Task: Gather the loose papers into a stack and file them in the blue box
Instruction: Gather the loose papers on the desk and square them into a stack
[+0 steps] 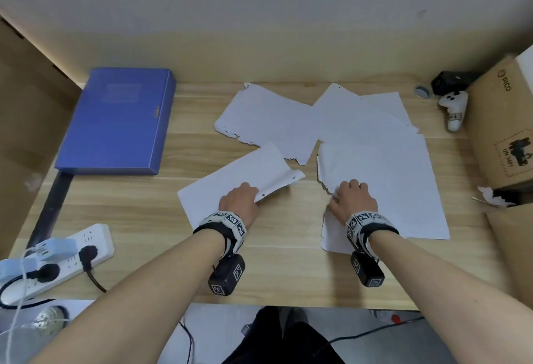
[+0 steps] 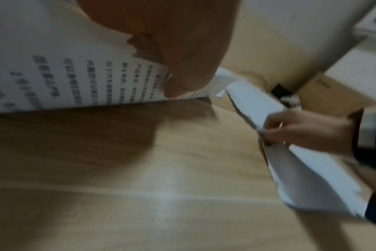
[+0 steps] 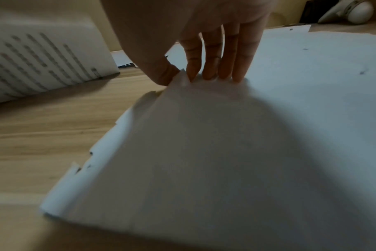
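My left hand (image 1: 239, 200) grips one sheet (image 1: 230, 187) at its punched, torn edge, thumb under and fingers over, so that edge is lifted off the tabletop (image 1: 144, 219) and the printed underside shows in the left wrist view. This sheet lies just right of the blue box (image 1: 118, 121), nearer to me. My right hand (image 1: 353, 200) is further right of the box, on a second sheet (image 1: 398, 190); thumb and fingertips (image 3: 238, 78) pinch its ragged left edge, which is raised a little while the rest lies flat. Another sheet seems to lie under it, its corner showing below my wrist, but I cannot tell how many are there. Two more groups of papers lie beyond my hands: a torn sheet (image 1: 265, 121) right of the box, and overlapping sheets (image 1: 363, 115) further right, touching it. The box itself is closed and flat on the tabletop's far left, apart from all the papers. Well right of the box, past the papers, a white controller (image 1: 454, 107) lies beside a cardboard carton (image 1: 496, 121). A power strip (image 1: 57, 259) with plugs sits nearer me than the box, at the tabletop's left edge.
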`<state>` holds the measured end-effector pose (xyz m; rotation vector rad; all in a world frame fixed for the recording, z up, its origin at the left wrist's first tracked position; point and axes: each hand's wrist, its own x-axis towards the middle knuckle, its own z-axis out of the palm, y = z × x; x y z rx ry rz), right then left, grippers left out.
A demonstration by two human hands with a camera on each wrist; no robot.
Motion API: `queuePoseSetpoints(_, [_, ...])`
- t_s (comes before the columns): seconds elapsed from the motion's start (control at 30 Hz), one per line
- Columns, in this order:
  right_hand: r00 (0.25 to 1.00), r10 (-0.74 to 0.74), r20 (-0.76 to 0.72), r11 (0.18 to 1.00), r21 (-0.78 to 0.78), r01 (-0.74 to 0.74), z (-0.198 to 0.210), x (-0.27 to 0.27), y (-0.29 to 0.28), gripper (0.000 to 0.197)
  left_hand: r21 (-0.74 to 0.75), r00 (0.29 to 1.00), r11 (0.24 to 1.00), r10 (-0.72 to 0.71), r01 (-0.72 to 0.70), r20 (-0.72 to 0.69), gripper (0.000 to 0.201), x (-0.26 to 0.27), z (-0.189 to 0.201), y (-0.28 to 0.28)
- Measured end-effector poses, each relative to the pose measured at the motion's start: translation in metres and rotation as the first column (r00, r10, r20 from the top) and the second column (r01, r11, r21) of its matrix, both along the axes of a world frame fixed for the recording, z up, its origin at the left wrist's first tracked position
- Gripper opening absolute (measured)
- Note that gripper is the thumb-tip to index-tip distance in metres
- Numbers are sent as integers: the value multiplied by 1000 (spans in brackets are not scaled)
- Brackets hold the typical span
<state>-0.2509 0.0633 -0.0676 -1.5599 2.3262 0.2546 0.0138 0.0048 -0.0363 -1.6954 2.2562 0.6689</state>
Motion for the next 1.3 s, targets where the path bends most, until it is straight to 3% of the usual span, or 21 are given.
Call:
queuePoseSetpoints(0.1, [996,-11,89,1000,19,9,7,-4,1,30,23,983,993,118,-116,-140,36,12,23,-8])
queuePoseSetpoints(0.2, [987,-35,156,999,-15,37,28,-5,-3,18,15,937,980,195,-200,-289,17,16,47,-15])
queuePoseSetpoints(0.27, [980,-48,195,995,-78,64,47,-3,-6,13,76,834,949,304,-305,-460,28,17,57,-23])
queuePoseSetpoints(0.33, [963,-80,259,983,-138,119,66,-2,-8,8,189,683,904,416,-384,-601,24,21,66,-32])
queuePoseSetpoints(0.43, [926,-115,360,958,-207,199,88,-3,-12,10,282,586,844,523,-456,-619,18,29,64,-42])
queuePoseSetpoints(0.57, [845,-93,527,891,-334,307,109,-3,-18,25,334,617,822,567,-461,-545,15,42,30,-47])
queuePoseSetpoints(0.7, [640,-14,769,809,-368,459,119,9,-22,14,378,671,796,603,-472,-432,45,46,1,-45])
queuePoseSetpoints(0.77, [537,22,843,790,-344,507,117,16,-23,2,405,654,768,638,-497,-408,60,46,-10,-44])
queuePoseSetpoints(0.87, [483,4,876,790,-299,535,107,31,-27,17,403,651,750,659,-525,-378,62,53,-26,-39])
queuePoseSetpoints(1.03, [549,-186,815,825,-174,538,64,48,-25,17,356,659,755,655,-551,-369,42,61,-42,-37])
queuePoseSetpoints(1.2, [617,-360,700,817,-83,570,31,60,-17,21,351,692,760,646,-546,-321,41,60,-39,-43])
queuePoseSetpoints(1.3, [676,-392,624,861,-9,508,21,61,-15,19,320,741,786,611,-528,-279,41,55,-31,-46])
